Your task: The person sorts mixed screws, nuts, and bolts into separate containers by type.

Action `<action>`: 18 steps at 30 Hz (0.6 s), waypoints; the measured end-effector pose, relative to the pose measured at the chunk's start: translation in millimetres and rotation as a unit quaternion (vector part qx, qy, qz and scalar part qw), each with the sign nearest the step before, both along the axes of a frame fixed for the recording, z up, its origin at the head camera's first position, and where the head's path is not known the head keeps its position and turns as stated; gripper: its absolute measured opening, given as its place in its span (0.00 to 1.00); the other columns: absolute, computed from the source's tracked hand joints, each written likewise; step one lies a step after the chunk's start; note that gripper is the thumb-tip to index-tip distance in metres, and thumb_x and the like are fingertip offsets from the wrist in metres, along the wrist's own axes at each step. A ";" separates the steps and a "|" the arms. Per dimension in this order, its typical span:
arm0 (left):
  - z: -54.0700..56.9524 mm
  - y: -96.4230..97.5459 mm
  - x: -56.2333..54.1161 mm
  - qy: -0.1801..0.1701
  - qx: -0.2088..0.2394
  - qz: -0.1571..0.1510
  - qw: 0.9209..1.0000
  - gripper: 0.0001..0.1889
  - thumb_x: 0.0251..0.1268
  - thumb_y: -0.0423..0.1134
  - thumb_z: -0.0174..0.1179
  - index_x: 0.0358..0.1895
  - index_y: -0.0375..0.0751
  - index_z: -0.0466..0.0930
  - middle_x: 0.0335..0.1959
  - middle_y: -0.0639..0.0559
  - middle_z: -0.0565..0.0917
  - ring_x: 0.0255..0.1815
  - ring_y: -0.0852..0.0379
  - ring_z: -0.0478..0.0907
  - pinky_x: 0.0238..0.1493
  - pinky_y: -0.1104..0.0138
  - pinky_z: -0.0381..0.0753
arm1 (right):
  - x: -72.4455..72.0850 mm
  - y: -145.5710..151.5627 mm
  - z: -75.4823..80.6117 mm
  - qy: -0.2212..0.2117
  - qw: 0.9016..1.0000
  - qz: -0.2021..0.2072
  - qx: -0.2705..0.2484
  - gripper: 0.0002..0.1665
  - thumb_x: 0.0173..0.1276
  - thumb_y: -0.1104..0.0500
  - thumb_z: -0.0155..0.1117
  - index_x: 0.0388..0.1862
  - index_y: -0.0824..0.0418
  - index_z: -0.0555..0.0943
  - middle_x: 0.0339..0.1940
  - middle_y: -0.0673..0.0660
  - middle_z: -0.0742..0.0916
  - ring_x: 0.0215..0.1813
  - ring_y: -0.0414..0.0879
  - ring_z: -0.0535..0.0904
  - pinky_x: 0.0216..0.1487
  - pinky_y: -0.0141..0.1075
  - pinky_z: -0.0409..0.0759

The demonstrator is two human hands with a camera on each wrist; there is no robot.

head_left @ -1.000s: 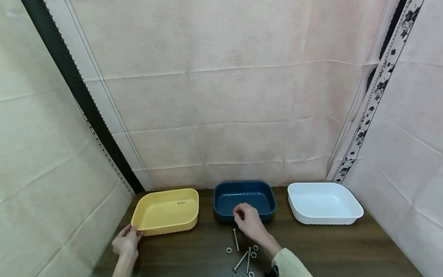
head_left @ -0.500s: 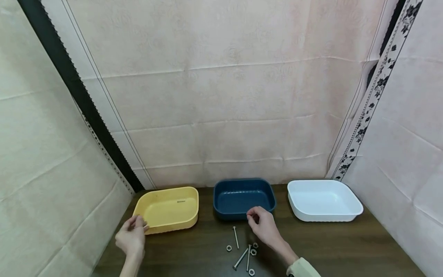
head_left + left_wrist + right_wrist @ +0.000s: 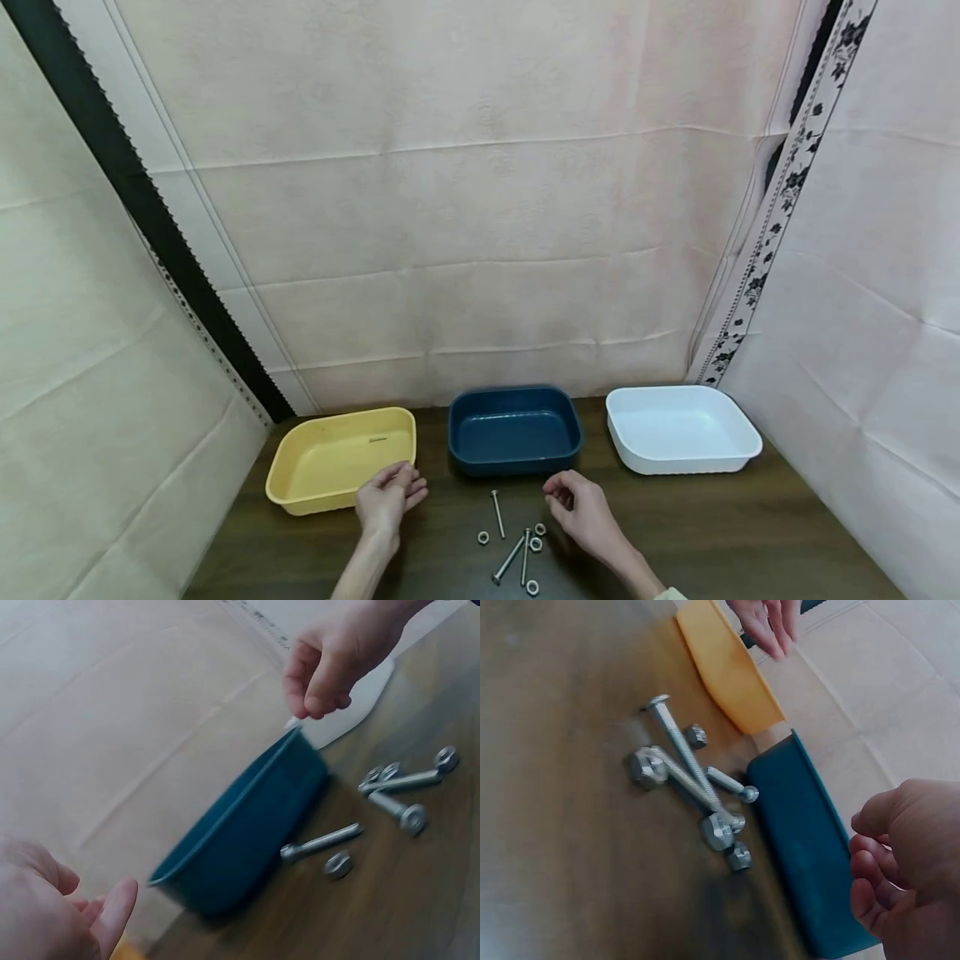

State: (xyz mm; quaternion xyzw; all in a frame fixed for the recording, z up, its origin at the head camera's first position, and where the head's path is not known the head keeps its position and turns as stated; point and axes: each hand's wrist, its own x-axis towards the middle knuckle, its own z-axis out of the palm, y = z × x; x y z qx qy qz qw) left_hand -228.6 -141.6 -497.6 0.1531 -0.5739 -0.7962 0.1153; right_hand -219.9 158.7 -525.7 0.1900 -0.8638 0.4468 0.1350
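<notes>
My left hand (image 3: 386, 502) hovers by the front right corner of the yellow tray (image 3: 300, 505), fingers loosely bent and nothing visible in them. To the right of the loose hardware, my right hand (image 3: 588, 512) hangs in front of the blue tray (image 3: 517, 467), its fingers loosely curled and holding nothing that I can see. Between the hands lie three metal bolts, one apart (image 3: 498, 514) and two close together, with a bolt head (image 3: 497, 579) towards me. Several hex nuts lie around them, one nut (image 3: 696, 736) showing clearly in the right wrist view.
A white tray (image 3: 686, 465) stands at the right, in line with the blue and yellow ones. One small thin piece, perhaps a screw (image 3: 378, 439), lies inside the yellow tray. Pale cloth walls (image 3: 465, 317) close off the back and both sides of the brown wooden table (image 3: 712, 533).
My left hand has left the yellow tray's front left corner and moved right, towards the bolts. The right hand has drawn back from the blue tray, slightly to the right. The view has shifted slightly.
</notes>
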 end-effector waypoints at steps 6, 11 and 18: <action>-10.2 23.9 -11.4 -0.026 0.006 -0.020 0.999 0.15 0.69 0.26 0.60 0.54 0.19 0.75 0.29 0.44 0.84 0.29 0.50 0.86 0.33 0.59 0.88 | 19.5 3.3 -11.5 -0.008 0.999 0.045 -0.001 0.09 0.60 0.74 0.68 0.36 0.63 0.82 0.31 0.49 0.81 0.32 0.36 0.76 0.29 0.31 0.79; -15.7 35.8 -22.6 -0.039 -0.006 -0.021 0.999 0.16 0.68 0.26 0.61 0.56 0.19 0.74 0.32 0.41 0.85 0.31 0.49 0.86 0.34 0.59 0.88 | 31.8 4.5 -21.3 -0.025 0.998 0.046 -0.017 0.09 0.61 0.73 0.69 0.36 0.62 0.82 0.32 0.46 0.81 0.32 0.35 0.76 0.29 0.30 0.79; -20.1 48.3 -35.4 -0.053 -0.025 -0.020 0.998 0.18 0.69 0.28 0.62 0.57 0.20 0.74 0.40 0.30 0.83 0.34 0.47 0.85 0.36 0.59 0.88 | 40.5 7.4 -32.6 -0.065 0.996 0.050 -0.039 0.06 0.63 0.70 0.69 0.37 0.63 0.82 0.33 0.47 0.81 0.33 0.35 0.76 0.31 0.31 0.80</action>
